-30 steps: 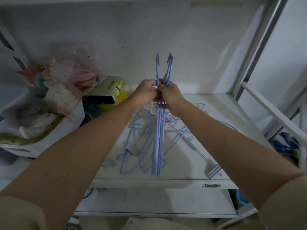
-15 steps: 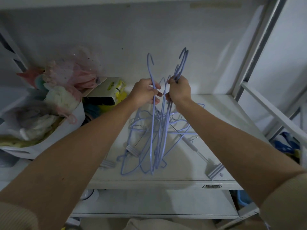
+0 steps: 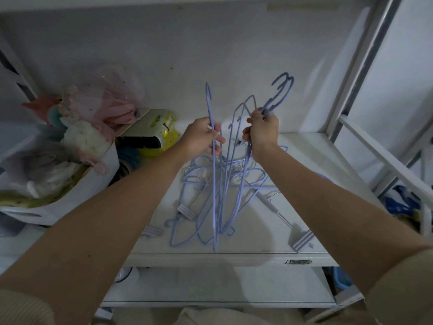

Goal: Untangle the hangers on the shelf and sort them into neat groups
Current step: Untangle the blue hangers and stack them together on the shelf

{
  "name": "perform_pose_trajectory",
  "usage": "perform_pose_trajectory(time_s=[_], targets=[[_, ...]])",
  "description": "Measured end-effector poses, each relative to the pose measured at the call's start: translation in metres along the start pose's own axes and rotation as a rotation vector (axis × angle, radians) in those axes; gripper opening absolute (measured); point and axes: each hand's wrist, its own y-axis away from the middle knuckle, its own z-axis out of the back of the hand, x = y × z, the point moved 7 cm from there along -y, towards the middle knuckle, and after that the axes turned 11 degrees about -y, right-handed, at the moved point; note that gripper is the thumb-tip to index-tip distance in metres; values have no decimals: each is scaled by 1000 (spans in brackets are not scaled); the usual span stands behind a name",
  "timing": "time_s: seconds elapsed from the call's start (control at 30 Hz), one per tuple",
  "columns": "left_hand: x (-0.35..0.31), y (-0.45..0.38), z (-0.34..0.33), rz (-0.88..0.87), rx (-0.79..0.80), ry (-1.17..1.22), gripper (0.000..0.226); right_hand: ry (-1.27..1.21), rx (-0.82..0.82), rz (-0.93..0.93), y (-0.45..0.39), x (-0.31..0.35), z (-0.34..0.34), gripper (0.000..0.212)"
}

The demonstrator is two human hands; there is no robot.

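Note:
My left hand (image 3: 202,138) grips the neck of one lavender hanger (image 3: 213,184), held upright with its hook up and its lower end near the shelf's front edge. To its right, my right hand (image 3: 263,131) is closed on a bundle of lavender hangers (image 3: 280,95), their hooks fanned out above my fist. The two held sets still cross each other below my hands. Under them a tangled pile of lavender hangers (image 3: 194,179) lies on the white shelf (image 3: 304,165), mixed with grey clip hangers (image 3: 301,240).
A white bin (image 3: 93,184) stuffed with pink and cream fabric stands at the left. A yellow and white packet (image 3: 154,127) lies behind it. White frame bars (image 3: 379,146) rise at the right. A lower shelf (image 3: 210,287) sits below.
My hands were pressed together on one bunch of hangers. They have moved apart: the left hand keeps one hanger, the right carries the rest rightward and upward.

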Motion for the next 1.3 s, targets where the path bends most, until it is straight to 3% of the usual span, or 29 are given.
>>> perform_pose_trajectory(time_s=[0.13, 0.23, 0.4, 0.63, 0.7, 0.83, 1.0, 1.17, 1.3], targets=[[2, -2, 7, -26, -51, -26, 20, -76, -96, 22, -3, 2, 16, 27], [0, -3, 10, -31, -103, -49, 22, -44, -108, 64, -4, 6, 22, 22], [-10, -7, 8, -49, -156, -97, 20, 124, -34, 150, -5, 16, 11, 16], [-21, -10, -11, -96, -80, -108, 25, 410, 123, 49, -2, -12, -19, 22], [-18, -11, -14, -84, -67, -102, 30, 361, 162, -26, 0, -23, -26, 16], [-15, -12, -20, -115, -2, -113, 37, 384, 231, -92, 4, -33, -43, 33], [-13, -11, -15, -98, -25, -114, 22, 357, 237, -158, 9, -36, -55, 30], [-6, -10, 3, -93, -146, -49, 19, 129, 314, -260, 12, -39, -72, 11], [-1, -11, 17, -97, -144, 10, 9, 139, 383, -261, 7, -37, -72, 14]])
